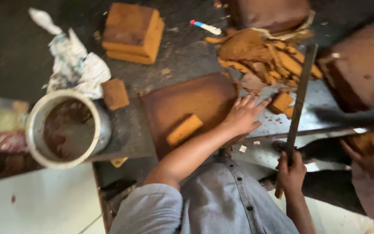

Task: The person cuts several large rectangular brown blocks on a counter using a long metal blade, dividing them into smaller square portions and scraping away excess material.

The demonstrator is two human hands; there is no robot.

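At centre frame, the left hand [242, 116] lies palm down with fingers [256, 103] spread wide on the right edge of a flat brown slab [182, 102] that rests on the dark counter [126, 134]. On the slab, just left of the forearm, sits a small yellow-brown block [184, 129], lying tilted. Toward the lower right, the right hand [291, 172] is closed in a fist around the lower end of a long flat metal blade [298, 104], which runs up the frame to the upper right, passing beside a heap of orange-brown trimmings [260, 56]. Two small cut pieces [281, 103] lie between the left hand and the blade. At left, a round metal pot [66, 128] holds a dark brown liquid; above it lies crumpled white paper [72, 60], and just right of it a small square block [114, 93]. At upper centre stands a stack of square orange blocks [133, 32], with a white-and-blue tube [205, 27] to its right. Another person's hand [371, 158] shows at the right edge, blurred.
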